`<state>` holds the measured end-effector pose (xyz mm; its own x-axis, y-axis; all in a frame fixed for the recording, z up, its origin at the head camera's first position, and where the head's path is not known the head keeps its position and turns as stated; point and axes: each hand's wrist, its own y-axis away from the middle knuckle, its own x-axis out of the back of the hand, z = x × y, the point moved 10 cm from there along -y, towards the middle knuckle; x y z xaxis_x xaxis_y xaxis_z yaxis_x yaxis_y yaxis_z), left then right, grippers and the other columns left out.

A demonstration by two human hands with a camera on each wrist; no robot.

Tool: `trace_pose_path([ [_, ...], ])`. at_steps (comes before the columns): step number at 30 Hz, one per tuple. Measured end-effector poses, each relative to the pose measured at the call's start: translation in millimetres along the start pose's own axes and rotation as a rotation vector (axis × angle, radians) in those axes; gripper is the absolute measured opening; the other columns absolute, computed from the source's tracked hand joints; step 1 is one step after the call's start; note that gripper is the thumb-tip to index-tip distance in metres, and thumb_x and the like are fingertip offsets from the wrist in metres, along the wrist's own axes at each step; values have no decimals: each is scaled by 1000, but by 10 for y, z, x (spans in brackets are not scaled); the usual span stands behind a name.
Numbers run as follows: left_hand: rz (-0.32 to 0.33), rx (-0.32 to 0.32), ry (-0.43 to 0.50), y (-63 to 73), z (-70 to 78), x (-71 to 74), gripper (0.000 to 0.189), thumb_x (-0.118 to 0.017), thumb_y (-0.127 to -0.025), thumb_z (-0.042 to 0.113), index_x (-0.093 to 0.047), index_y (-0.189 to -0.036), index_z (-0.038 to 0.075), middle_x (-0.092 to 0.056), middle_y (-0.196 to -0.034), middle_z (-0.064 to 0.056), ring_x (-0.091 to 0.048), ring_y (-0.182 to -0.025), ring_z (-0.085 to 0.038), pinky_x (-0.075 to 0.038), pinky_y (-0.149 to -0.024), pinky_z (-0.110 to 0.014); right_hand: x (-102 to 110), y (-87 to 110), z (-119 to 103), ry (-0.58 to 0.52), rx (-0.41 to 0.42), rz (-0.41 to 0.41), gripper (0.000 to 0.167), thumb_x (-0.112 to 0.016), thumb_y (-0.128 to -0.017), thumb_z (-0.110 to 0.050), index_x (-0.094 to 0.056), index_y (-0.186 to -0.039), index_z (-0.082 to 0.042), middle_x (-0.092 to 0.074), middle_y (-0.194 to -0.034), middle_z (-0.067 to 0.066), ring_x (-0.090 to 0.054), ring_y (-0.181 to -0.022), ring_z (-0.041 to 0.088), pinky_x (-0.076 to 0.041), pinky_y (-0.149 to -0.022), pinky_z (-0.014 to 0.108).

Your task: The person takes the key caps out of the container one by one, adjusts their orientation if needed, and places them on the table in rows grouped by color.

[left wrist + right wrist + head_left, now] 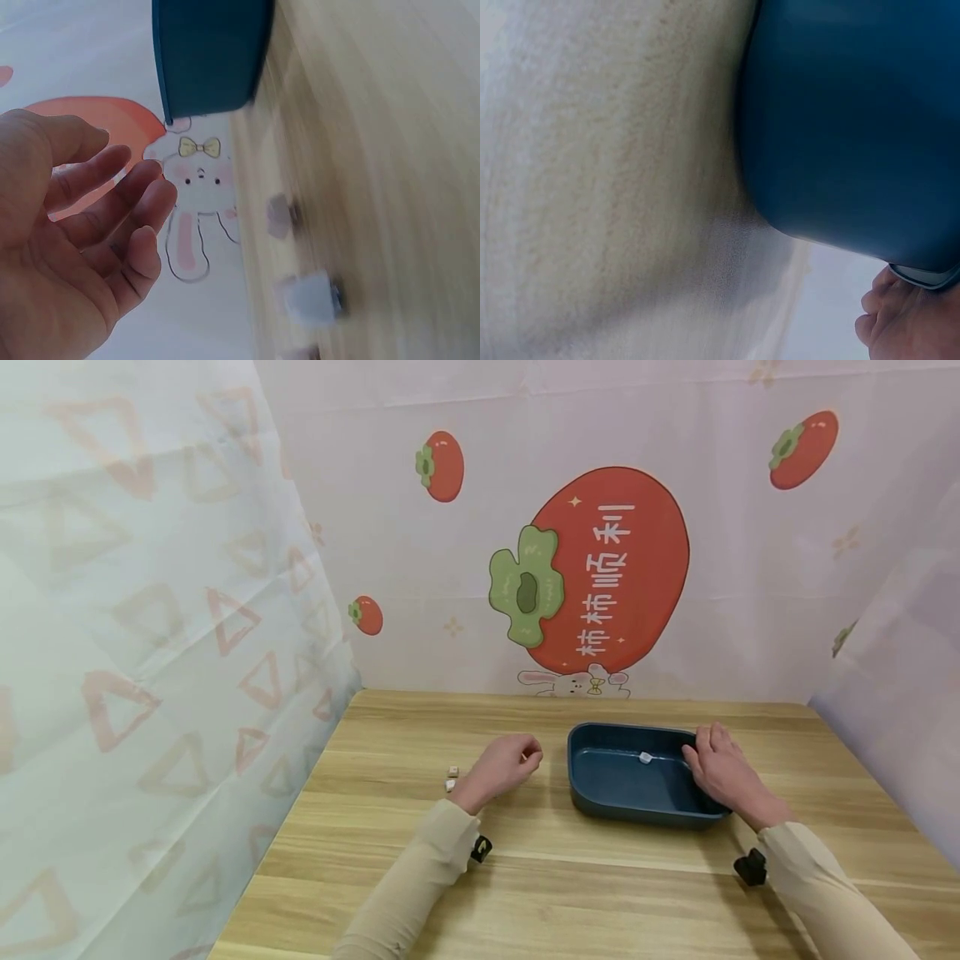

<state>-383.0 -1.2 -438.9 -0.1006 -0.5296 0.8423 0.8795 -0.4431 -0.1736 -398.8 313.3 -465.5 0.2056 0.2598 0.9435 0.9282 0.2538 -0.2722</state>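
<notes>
My left hand is in the air over the table, left of a dark blue rectangular container. Its fingers are loosely curled, and nothing shows between them in the left wrist view. Beside that wrist lie small whitish block-like pieces; the left wrist view shows a blurred white piece among them. My right hand grips the container's right end, thumb toward the inside and fingers over the rim. Inside the container sits one small white piece, near the back wall.
A wood-grain table carries everything. Behind it hangs a white cloth backdrop printed with persimmons and a rabbit. Another patterned cloth borders the left side, and a pale one stands at the right.
</notes>
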Motion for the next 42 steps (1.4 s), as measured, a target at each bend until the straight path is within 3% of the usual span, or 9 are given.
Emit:
trace_pose_path([
  [7, -7, -45, -24, -126, 243, -59, 17, -55, -99, 24, -68, -103, 15, -68, -93, 3, -59, -80, -7, -48, -70, -18, -6, 7, 7, -1, 0, 4, 54, -40, -104, -21, -33, -133, 24, -28, -138, 51, -29, -128, 64, -27, -104, 71],
  [14, -32, -106, -85, -214, 468, -176, 29, -53, -100, 26, -66, -122, 11, -70, -119, -1, -64, -110, -14, -49, -98, -27, -54, 0, 36, -10, -22, -32, 56, -38, -106, -24, -30, -136, 23, -25, -141, 51, -26, -130, 64, -26, -105, 71],
  [26, -99, -98, -119, -300, 741, -325, 44, -53, -101, 34, -51, -142, 20, -59, -140, 2, -56, -128, -13, -44, -107, -29, -64, -5, 49, -35, -41, -44, 58, -35, -106, -26, -28, -137, 23, -22, -142, 50, -23, -131, 64, -23, -106, 71],
  [35, -111, -108, -106, -395, 806, -509, 44, -52, -101, 38, -51, -142, 24, -62, -135, 4, -58, -123, -10, -44, -106, -28, -102, -11, 84, -28, -40, -55, 59, -35, -106, -27, -27, -138, 23, -21, -142, 51, -22, -131, 64, -23, -107, 70],
  [42, -133, -100, -62, -492, 878, -602, 44, -53, -100, 38, -51, -142, 25, -64, -129, 4, -60, -111, -7, -49, -97, -24, -60, -9, 54, -43, -51, -63, 59, -35, -106, -26, -26, -139, 22, -19, -143, 51, -22, -133, 64, -22, -107, 70],
])
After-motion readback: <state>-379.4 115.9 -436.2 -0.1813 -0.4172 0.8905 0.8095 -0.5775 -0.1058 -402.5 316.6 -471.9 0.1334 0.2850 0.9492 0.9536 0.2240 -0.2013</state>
